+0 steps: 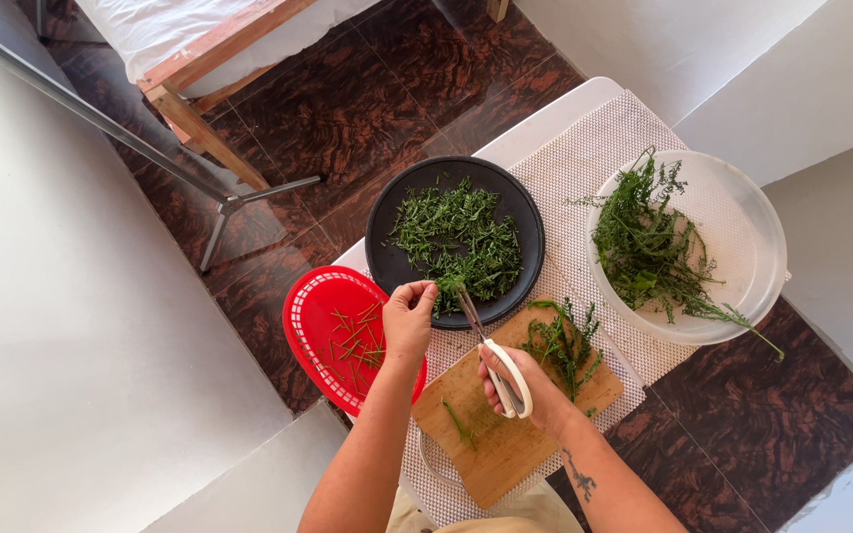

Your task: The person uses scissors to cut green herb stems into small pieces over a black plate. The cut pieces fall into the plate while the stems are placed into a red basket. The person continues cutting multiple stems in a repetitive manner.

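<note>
A leafy green sprig [449,284] is pinched by the left hand [408,318] over the round black plate [392,259]; white-handled scissors [498,370] are gripped by the right hand [522,385] above the wooden board [501,444].

The scissors [499,367] have glossy white plastic handles and thin metal blades. The cutting board [505,434] is matt, pale wood. A matt black plate [393,259], a red plastic basket [313,321] (latticed), a cloudy plastic bowl [757,247] and a nubby white mat [584,168] surround it.
</note>
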